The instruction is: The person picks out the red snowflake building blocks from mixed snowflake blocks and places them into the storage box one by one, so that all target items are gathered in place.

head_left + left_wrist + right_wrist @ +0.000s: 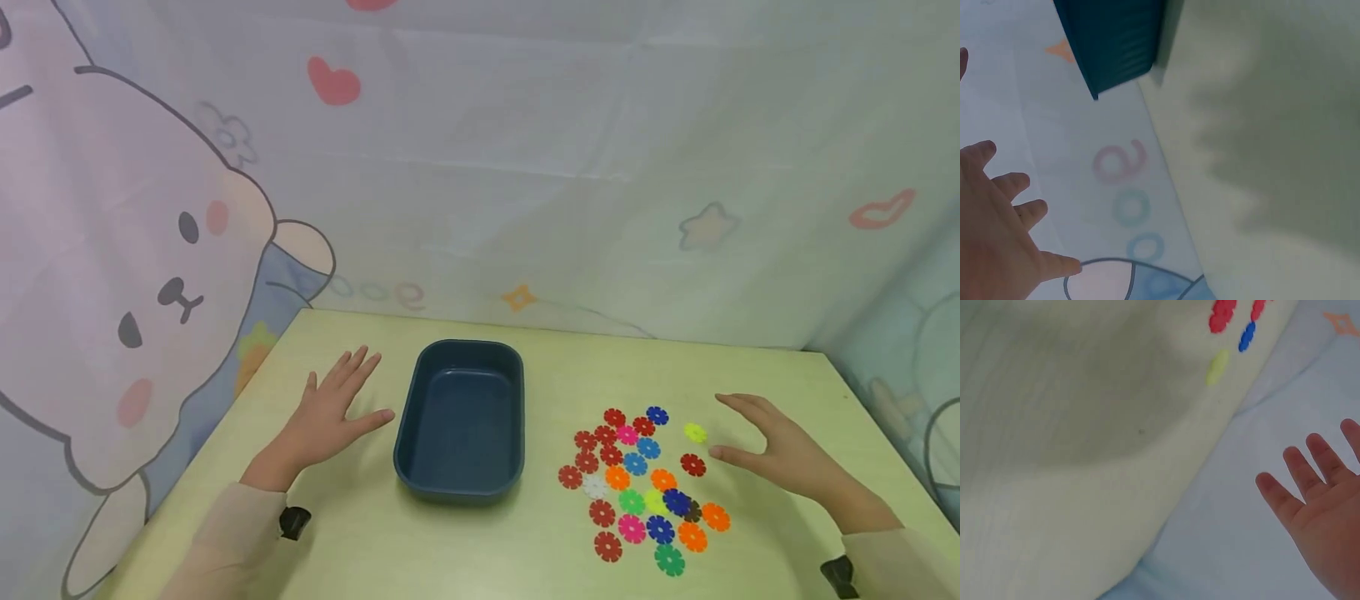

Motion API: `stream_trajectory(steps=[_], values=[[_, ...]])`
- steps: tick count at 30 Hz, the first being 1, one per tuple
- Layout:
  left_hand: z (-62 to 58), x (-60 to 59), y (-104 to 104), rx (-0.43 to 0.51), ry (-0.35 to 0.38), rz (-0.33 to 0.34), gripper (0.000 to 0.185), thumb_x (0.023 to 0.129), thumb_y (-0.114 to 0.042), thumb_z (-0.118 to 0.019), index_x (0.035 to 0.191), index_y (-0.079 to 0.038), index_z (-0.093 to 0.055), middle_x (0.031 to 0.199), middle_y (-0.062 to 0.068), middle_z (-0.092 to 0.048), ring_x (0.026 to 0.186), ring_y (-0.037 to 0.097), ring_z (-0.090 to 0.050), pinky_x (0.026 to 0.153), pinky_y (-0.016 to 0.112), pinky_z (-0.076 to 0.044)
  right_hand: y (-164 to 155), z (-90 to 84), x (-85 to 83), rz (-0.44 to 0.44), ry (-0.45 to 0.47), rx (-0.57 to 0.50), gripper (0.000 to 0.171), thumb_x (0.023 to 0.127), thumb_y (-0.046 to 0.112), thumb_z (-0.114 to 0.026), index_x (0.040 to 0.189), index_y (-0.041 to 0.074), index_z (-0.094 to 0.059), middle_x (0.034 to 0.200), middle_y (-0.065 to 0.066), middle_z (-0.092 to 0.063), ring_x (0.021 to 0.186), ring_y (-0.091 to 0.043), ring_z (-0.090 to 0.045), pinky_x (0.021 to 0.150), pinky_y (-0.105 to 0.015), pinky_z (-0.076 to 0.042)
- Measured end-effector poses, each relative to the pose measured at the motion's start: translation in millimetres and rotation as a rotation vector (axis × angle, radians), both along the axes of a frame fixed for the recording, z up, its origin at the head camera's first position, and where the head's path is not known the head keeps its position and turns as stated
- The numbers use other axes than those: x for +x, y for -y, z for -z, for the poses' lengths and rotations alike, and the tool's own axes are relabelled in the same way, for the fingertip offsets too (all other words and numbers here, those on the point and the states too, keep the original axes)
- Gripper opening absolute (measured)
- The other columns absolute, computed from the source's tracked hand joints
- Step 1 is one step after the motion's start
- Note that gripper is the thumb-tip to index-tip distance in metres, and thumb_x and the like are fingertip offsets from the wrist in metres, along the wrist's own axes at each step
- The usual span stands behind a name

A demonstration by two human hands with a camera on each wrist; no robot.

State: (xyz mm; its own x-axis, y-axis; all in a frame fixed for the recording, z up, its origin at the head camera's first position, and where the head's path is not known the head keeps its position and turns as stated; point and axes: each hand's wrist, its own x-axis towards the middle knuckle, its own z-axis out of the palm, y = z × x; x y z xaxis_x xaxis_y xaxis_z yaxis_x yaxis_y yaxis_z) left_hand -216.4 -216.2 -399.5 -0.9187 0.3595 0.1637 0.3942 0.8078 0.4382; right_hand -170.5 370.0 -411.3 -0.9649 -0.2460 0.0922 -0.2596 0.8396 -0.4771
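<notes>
On the pale yellow-green wooden table (787,383), a dark blue rectangular plastic tray (420,442) sits near the middle, its long side running near to far, with nothing inside it. The left hand (326,417) lies just left of the tray, fingers straight and spread, holding nothing; it seems to rest flat on the table, though contact is hard to confirm. To the right of the tray lies a loose cluster of flat, flower-shaped plastic discs (637,483) in red, blue, orange, green, pink and white. The right hand (780,450) hovers just right of them, fingers relaxed and apart, empty, nearest a lone yellow disc (695,432).

The head view alone shows the whole layout. The right wrist view shows only that yellow disc (1217,367), some red and blue ones, and spread fingers (1291,469); the left wrist view catches the tray's outer wall (1116,44) and the cartoon-printed cloth backdrop (1122,187).
</notes>
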Motion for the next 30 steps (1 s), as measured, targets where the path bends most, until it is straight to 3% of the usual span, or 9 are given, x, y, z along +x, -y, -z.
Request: stream_trajectory(steps=[9,18,23,30], values=[[17.5,16.9,-18.1,0.150,0.158,0.092,0.085,0.090,-0.052,-0.061,0.156,-0.022,-0.018,0.162,0.007,-0.013,0.148,0.033,-0.007,0.107,0.071,0.002,7.7,23.1,-2.4,-0.023,0.060,-0.045,0.063,0.087,0.029,-0.072,0.136,-0.001,-0.048,0.129,-0.024,-0.050,0.108,-0.044,-0.054,0.087,-0.062,-0.046],[30.5,23.6,-25.0,0.254,0.335,0.155,0.091,0.089,-0.047,-0.065,0.157,-0.021,-0.009,0.162,0.008,-0.004,0.148,0.033,-0.002,0.108,0.068,0.008,7.8,39.3,-6.6,-0.003,0.173,-0.013,0.060,0.081,0.027,-0.078,0.129,-0.002,-0.056,0.120,-0.021,-0.056,0.101,-0.036,-0.057,0.082,-0.051,-0.052],[34.4,23.1,-26.3,0.257,0.371,0.179,0.099,0.086,-0.045,-0.070,0.157,-0.012,-0.007,0.162,0.012,-0.001,0.148,0.034,0.000,0.108,0.068,0.008,11.8,40.8,-10.0,0.002,0.178,0.029,0.061,0.079,0.029,-0.079,0.127,-0.002,-0.058,0.114,-0.018,-0.057,0.097,-0.031,-0.056,0.080,-0.047,-0.053],[38.3,23.5,-27.3,0.269,0.362,0.221,0.110,0.081,-0.042,-0.077,0.156,-0.009,-0.004,0.162,0.011,0.002,0.147,0.037,-0.001,0.106,0.071,0.006,12.1,45.7,-14.1,0.000,0.191,0.040,0.055,0.078,0.030,-0.080,0.121,-0.001,-0.064,0.106,-0.010,-0.058,0.094,-0.027,-0.053,0.080,-0.045,-0.050]])
